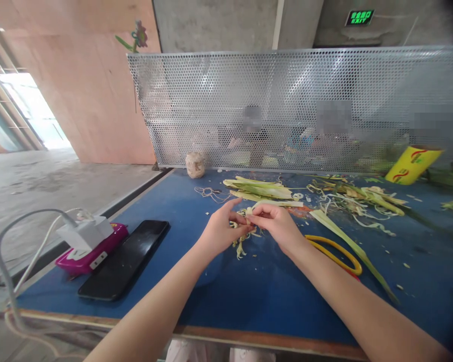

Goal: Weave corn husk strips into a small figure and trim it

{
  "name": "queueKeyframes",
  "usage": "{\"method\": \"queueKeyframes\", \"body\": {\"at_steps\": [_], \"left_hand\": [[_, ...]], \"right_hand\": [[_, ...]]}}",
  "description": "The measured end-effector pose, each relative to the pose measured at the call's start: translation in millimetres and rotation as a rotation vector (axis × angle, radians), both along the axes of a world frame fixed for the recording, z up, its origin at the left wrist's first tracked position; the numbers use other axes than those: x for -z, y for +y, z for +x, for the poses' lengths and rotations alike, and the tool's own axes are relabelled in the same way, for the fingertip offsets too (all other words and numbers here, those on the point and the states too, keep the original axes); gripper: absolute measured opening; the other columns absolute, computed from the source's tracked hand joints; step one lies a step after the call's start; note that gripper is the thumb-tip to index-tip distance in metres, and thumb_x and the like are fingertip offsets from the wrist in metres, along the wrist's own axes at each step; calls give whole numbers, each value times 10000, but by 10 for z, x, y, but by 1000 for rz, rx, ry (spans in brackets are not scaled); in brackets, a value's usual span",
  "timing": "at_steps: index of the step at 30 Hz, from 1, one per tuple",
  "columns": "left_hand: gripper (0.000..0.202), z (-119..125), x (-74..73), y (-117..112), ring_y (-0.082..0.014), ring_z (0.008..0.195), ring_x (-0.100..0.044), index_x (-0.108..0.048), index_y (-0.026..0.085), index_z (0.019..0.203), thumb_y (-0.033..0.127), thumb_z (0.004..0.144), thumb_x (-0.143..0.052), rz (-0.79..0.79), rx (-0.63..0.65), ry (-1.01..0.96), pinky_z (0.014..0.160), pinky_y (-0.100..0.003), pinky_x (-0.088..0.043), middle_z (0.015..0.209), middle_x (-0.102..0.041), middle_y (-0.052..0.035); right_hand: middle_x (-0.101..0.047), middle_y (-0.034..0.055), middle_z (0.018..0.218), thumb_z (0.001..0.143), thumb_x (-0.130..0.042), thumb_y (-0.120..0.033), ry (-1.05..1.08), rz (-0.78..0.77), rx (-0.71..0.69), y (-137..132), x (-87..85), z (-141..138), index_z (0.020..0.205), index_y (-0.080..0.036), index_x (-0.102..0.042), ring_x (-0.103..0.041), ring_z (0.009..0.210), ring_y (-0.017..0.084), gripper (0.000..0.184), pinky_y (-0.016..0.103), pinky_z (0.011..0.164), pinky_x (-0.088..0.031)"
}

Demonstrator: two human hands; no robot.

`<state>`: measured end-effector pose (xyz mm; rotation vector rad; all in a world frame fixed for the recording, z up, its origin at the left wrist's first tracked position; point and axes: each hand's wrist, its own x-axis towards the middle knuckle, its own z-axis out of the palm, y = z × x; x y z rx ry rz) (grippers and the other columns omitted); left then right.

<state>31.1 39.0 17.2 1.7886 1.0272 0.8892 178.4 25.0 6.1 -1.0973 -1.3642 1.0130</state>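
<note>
Over the middle of the blue table, my left hand (219, 230) and my right hand (277, 226) meet with fingertips pinched together. Between them is a small bunch of curled, pale yellow-green plant strips (240, 249), its loose ends hanging below the fingers. Exactly how the strips are joined is hidden by the fingers. Just behind the hands lies a pile of flat green-white leaf strips (262, 189). A long single leaf strip (347, 241) runs to the right of my right forearm. Beside that forearm is a yellow loop handle (337, 250), partly covered by the arm.
A black phone (124, 259) and a pink power strip (105, 254) with a white charger (85, 234) sit at left. Behind are a twine ball (195, 165), a perforated metal screen (219, 90), tangled plant scraps (362, 198) and a yellow roll (413, 165). People sit beyond the screen.
</note>
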Motion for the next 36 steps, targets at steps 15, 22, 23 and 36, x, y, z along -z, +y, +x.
{"method": "queueKeyframes", "body": {"at_steps": [15, 22, 23, 36], "left_hand": [[624, -38, -36, 24, -118, 543, -597, -382, 56, 1232, 40, 661, -632, -263, -29, -210, 596, -289, -526, 616, -630, 4], [612, -36, 6, 61, -106, 531, -565, -375, 56, 1226, 68, 672, -636, -271, -47, -254, 614, -309, -531, 554, -577, 42], [636, -36, 11, 59, -109, 542, -566, -361, 60, 1242, 72, 670, -637, -268, -29, -251, 613, -310, -529, 569, -584, 36], [688, -103, -13, 61, -171, 677, -579, -296, 139, 1347, 122, 706, -546, 262, 38, 416, 658, -274, -426, 738, -652, -33]], "right_hand": [[-521, -9, 723, 737, -546, -480, -662, 220, 93, -38, 6, 59, 839, -211, -461, -461, 566, 126, 300, 243, 504, -337], [-519, -1, 664, 878, -395, -326, -1051, 376, -3, -76, -38, 87, 670, -201, -434, -485, 615, 138, 246, 241, 541, -299], [-521, 3, 667, 889, -371, -290, -1048, 383, -18, -62, -39, 98, 669, -199, -445, -493, 629, 139, 249, 242, 553, -305], [-574, 23, 723, 866, -404, -221, -1086, 366, -102, -24, 11, 95, 710, -198, -532, -535, 669, 150, 204, 243, 574, -333]]}}
